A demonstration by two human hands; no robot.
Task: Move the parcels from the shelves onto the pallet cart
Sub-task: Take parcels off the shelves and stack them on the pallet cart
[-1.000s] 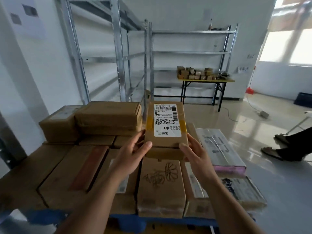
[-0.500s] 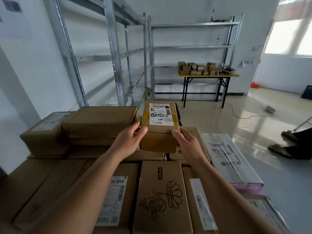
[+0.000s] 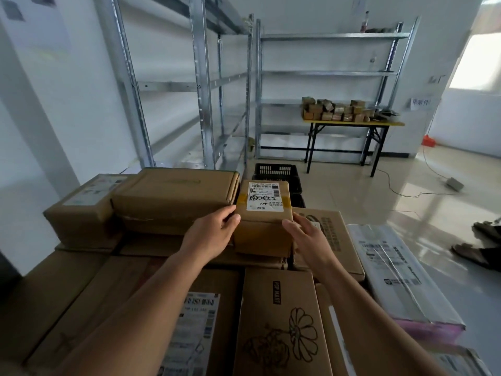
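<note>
A small brown parcel (image 3: 264, 213) with a white label and handwritten digits rests on the upper layer of cartons stacked in front of me. My left hand (image 3: 214, 234) holds its near left corner, thumb on the top edge. On the opposite side my right hand (image 3: 306, 237) grips the near right corner, fingers along the side. A large brown carton (image 3: 173, 199) touches the parcel's left side. Below lies a carton printed with a flower (image 3: 279, 327). The cart itself is hidden under the boxes.
Empty metal shelves (image 3: 325, 74) line the left and back walls. A black crate (image 3: 276, 173) sits behind the stack. A table (image 3: 352, 124) with several small boxes stands at the back. A white-wrapped flat package (image 3: 395, 270) lies at right. A person's feet (image 3: 477, 248) are at the right edge.
Both hands carried the small parcel forward and lowered it onto the upper layer beside the large carton. My view moved closer over the stack.
</note>
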